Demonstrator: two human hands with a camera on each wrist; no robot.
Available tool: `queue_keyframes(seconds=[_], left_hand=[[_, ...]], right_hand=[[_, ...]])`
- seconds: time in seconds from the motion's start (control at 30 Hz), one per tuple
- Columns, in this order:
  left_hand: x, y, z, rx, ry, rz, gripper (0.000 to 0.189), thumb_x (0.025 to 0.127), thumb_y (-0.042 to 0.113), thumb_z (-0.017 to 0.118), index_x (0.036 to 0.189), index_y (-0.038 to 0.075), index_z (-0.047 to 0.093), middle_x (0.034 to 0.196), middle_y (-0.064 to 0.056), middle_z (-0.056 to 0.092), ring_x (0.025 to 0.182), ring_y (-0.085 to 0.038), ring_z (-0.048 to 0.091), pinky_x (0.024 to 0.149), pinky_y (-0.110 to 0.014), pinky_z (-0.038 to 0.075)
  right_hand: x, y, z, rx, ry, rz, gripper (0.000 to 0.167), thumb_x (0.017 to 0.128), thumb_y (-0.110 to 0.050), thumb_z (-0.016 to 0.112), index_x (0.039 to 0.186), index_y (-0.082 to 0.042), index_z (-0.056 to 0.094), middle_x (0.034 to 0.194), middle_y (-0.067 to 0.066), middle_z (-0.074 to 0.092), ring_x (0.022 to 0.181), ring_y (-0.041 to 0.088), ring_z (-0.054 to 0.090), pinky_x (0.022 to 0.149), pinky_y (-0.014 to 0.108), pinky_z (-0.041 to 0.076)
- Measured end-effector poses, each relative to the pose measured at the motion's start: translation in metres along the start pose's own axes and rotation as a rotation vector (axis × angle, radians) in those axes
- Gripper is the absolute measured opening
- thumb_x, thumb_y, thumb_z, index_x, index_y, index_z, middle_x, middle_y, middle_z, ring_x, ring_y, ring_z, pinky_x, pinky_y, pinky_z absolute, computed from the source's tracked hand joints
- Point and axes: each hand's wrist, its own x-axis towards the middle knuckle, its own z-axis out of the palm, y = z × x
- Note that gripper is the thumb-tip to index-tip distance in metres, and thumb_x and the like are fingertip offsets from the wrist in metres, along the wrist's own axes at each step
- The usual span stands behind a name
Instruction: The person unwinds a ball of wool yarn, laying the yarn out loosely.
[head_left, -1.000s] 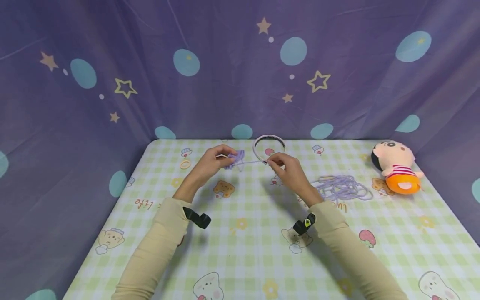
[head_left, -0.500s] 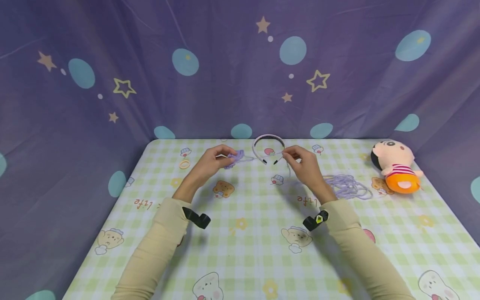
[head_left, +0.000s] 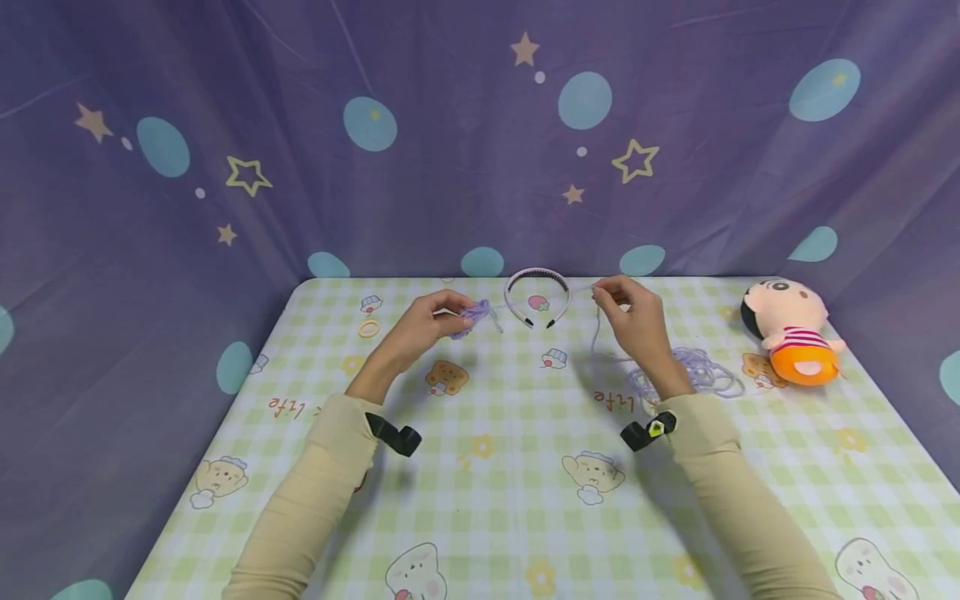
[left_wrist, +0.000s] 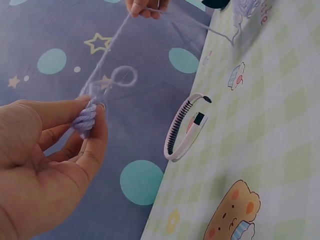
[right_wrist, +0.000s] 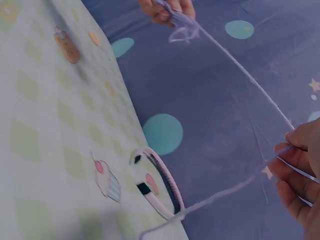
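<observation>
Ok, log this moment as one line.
left hand: pinches lilac yarn bundle; right hand: pinches straight lilac yarn strand to bundle; pale arched black-toothed headband: on green checked tablecloth; loose lilac yarn heap: on tablecloth

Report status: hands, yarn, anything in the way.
Left hand pinching wound lilac yarn bundle. Right hand pinching lilac yarn strand, taut between hands. Pale curved headband with black teeth nearby, clear of taut strand.

Purple curtain (head_left: 450, 200) with teal ovals (head_left: 585, 101) and stars (head_left: 634, 161) behind and beside a green-checked, cartoon-print tabletop (head_left: 517, 492)
</observation>
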Motion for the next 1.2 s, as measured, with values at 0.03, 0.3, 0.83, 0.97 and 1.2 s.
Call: queue_keyframes(seconds=[0.03,0.3,0.83,0.97,1.2], left_hand=[[0.0,0.0,0.0,0.0,0.0,-0.002,0.028,0.092,0.011,0.064,0.119,0.006,0.06,0.114,-0.011,0.059,0.096,-0.019,0.061,0.088,-0.043,0.05],[0.0,-0.001,-0.001,0.018,0.005,0.01,0.026,0.092,0.01,0.064,0.118,0.005,0.061,0.119,-0.011,0.059,0.096,-0.019,0.061,0.086,-0.043,0.05],[0.001,-0.001,-0.003,0.011,0.039,-0.025,0.026,0.091,0.009,0.065,0.116,0.002,0.061,0.116,-0.014,0.059,0.093,-0.017,0.06,0.084,-0.039,0.051],[0.0,-0.003,-0.005,0.013,0.04,-0.021,0.026,0.092,0.01,0.064,0.117,0.003,0.061,0.114,-0.013,0.059,0.092,-0.016,0.06,0.086,-0.044,0.05],[0.0,-0.006,-0.007,0.02,0.044,-0.009,0.024,0.092,0.01,0.063,0.115,0.005,0.061,0.11,-0.01,0.059,0.092,-0.017,0.061,0.088,-0.049,0.049]], right_hand=[[0.001,0.001,-0.003,0.004,0.009,0.007,0.015,0.093,-0.017,0.064,0.096,-0.004,0.071,0.087,0.01,0.072,0.074,-0.001,0.058,0.07,0.013,0.046],[0.008,0.017,-0.033,-0.012,0.105,0.061,0.017,0.093,-0.016,0.064,0.096,-0.001,0.07,0.086,0.016,0.07,0.071,-0.014,0.053,0.069,0.008,0.043],[0.0,0.054,-0.096,-0.127,0.2,0.265,0.028,0.095,-0.028,0.06,0.103,-0.003,0.068,0.074,-0.034,0.053,0.07,-0.013,0.052,0.065,0.007,0.039],[0.0,0.06,-0.112,-0.12,0.245,0.296,0.027,0.094,-0.026,0.061,0.102,-0.001,0.068,0.072,-0.034,0.054,0.068,-0.013,0.052,0.073,0.008,0.04],[0.003,0.066,-0.135,-0.18,0.322,0.381,0.029,0.093,-0.03,0.059,0.102,-0.004,0.068,0.068,-0.036,0.051,0.065,-0.013,0.05,0.061,0.008,0.038]])
